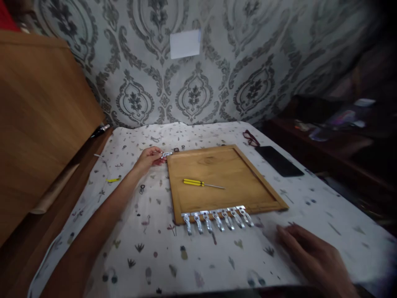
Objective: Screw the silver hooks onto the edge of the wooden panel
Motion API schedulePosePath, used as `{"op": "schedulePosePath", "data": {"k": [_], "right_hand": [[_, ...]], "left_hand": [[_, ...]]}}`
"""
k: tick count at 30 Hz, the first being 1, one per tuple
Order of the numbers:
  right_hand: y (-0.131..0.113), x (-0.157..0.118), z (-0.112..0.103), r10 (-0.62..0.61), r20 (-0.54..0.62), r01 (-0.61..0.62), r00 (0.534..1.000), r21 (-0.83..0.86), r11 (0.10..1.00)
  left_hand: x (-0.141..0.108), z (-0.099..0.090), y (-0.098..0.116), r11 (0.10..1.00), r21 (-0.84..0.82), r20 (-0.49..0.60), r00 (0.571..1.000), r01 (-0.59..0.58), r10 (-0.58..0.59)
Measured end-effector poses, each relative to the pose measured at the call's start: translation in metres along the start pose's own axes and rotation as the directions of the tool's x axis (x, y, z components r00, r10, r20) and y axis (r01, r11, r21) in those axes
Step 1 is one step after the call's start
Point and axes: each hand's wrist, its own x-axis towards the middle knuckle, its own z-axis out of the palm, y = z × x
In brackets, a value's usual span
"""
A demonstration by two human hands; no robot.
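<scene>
My left hand (pixel 152 156) is closed in a pinch on a small silver metal fitting (pixel 166 155) at the far left corner of a wooden panel (pixel 214 165). The panel has a raised rim and lies flat on the table. Several similar silver fittings (pixel 218 220), each a flat plate with a long looped end, sit in a row along its near edge, ends hanging toward me. On the panel rests a screwdriver (pixel 194 182) with a yellow and black handle. My right hand (pixel 313 254), blurred and half curled, hovers at the front right; whether it holds anything is unclear.
A patterned white cloth (pixel 198 269) covers the table. A black phone or tablet (pixel 279 160) and red-framed glasses (pixel 251 138) lie to the right of the panel. A small yellow item (pixel 113 180) lies at left. A wooden cabinet (pixel 43 124) stands along the left side.
</scene>
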Motion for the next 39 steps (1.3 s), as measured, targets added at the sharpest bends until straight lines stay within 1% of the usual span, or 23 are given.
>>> {"op": "schedulePosePath", "data": {"k": [1, 2, 4, 7, 9, 11, 12, 13, 15, 17, 19, 23, 25, 26, 28, 30, 31, 32, 33, 34, 36, 38, 39], "right_hand": [[-0.006, 0.001, -0.001, 0.054, 0.052, -0.056, 0.997, 0.041, 0.998], [-0.012, 0.003, -0.002, 0.080, 0.093, -0.086, 0.992, 0.060, 0.994], [-0.024, 0.006, -0.004, 0.051, 0.078, -0.059, 0.996, 0.094, 0.994], [-0.043, 0.008, -0.005, -0.072, 0.041, 0.065, 0.997, 0.151, 0.986], [-0.058, 0.005, -0.004, -0.172, 0.052, 0.161, 0.984, 0.167, 0.973], [-0.070, -0.002, -0.002, -0.289, 0.049, 0.272, 0.956, 0.220, 0.937], [-0.075, -0.006, 0.000, -0.337, 0.079, 0.308, 0.938, 0.252, 0.918], [-0.078, -0.011, 0.002, -0.378, 0.091, 0.340, 0.921, 0.285, 0.896], [-0.079, -0.020, 0.007, -0.455, 0.102, 0.394, 0.885, 0.359, 0.846], [-0.075, -0.027, 0.011, -0.488, 0.100, 0.406, 0.867, 0.426, 0.809], [-0.070, -0.033, 0.014, -0.480, 0.132, 0.366, 0.867, 0.485, 0.794], [-0.063, -0.040, 0.009, -0.427, 0.264, 0.215, 0.865, 0.574, 0.790], [-0.060, -0.040, 0.002, -0.391, 0.327, 0.132, 0.861, 0.598, 0.790], [-0.059, -0.039, -0.002, -0.358, 0.352, 0.082, 0.865, 0.604, 0.793], [-0.054, -0.035, -0.008, -0.241, 0.362, -0.035, 0.900, 0.611, 0.791], [-0.047, -0.028, -0.009, -0.068, 0.306, -0.152, 0.949, 0.639, 0.754], [-0.044, -0.023, -0.009, 0.018, 0.269, -0.199, 0.963, 0.664, 0.721], [-0.040, -0.018, -0.007, 0.090, 0.243, -0.237, 0.966, 0.689, 0.685], [-0.036, -0.014, -0.005, 0.141, 0.239, -0.272, 0.961, 0.713, 0.647], [-0.033, -0.009, -0.002, 0.181, 0.242, -0.302, 0.953, 0.732, 0.610], [-0.028, -0.004, 0.003, 0.230, 0.289, -0.369, 0.929, 0.747, 0.553], [-0.025, -0.001, 0.008, 0.245, 0.344, -0.422, 0.906, 0.735, 0.531], [-0.024, -0.001, 0.010, 0.241, 0.367, -0.439, 0.898, 0.722, 0.535]], "left_hand": [[-0.009, 0.011, 0.006, 1.000, -0.030, 0.045, 0.999, -0.007, 0.008], [-0.018, 0.023, 0.012, 0.998, -0.057, 0.091, 0.996, -0.012, 0.017], [-0.036, 0.047, 0.025, 0.995, -0.096, 0.188, 0.981, -0.016, 0.034], [-0.063, 0.085, 0.044, 0.994, -0.108, 0.331, 0.942, -0.021, 0.055], [-0.082, 0.108, 0.054, 0.996, -0.053, 0.452, 0.888, -0.073, 0.089], [-0.101, 0.130, 0.060, 0.998, -0.045, 0.529, 0.846, -0.052, 0.068], [-0.109, 0.139, 0.062, 0.999, -0.036, 0.555, 0.830, -0.037, 0.051], [-0.117, 0.146, 0.062, 0.999, -0.028, 0.588, 0.808, -0.027, 0.038], [-0.129, 0.157, 0.063, 0.999, -0.011, 0.620, 0.784, -0.030, 0.030], [-0.138, 0.162, 0.061, 0.999, 0.013, 0.629, 0.777, -0.040, 0.023], [-0.144, 0.165, 0.058, 0.998, 0.050, 0.635, 0.773, -0.035, -0.004], [-0.150, 0.173, 0.054, 0.996, 0.090, 0.660, 0.749, -0.003, -0.057], [-0.150, 0.178, 0.055, 0.994, 0.106, 0.659, 0.751, -0.035, -0.044], [-0.149, 0.179, 0.057, 0.989, 0.127, 0.648, 0.761, -0.072, -0.028], [-0.146, 0.180, 0.063, 0.972, 0.173, 0.595, 0.804, -0.156, 0.024], [-0.139, 0.175, 0.069, 0.957, 0.193, 0.514, 0.853, -0.214, 0.087], [-0.135, 0.171, 0.072, 0.953, 0.191, 0.474, 0.872, -0.237, 0.121], [-0.131, 0.166, 0.074, 0.946, 0.188, 0.438, 0.885, -0.263, 0.159], [-0.127, 0.160, 0.076, 0.943, 0.178, 0.386, 0.902, -0.281, 0.196], [-0.123, 0.154, 0.077, 0.943, 0.173, 0.352, 0.912, -0.283, 0.210], [-0.117, 0.143, 0.076, 0.948, 0.159, 0.299, 0.929, -0.276, 0.220], [-0.114, 0.135, 0.073, 0.954, 0.149, 0.268, 0.939, -0.261, 0.215], [-0.113, 0.132, 0.071, 0.955, 0.149, 0.262, 0.942, -0.255, 0.211]]}}
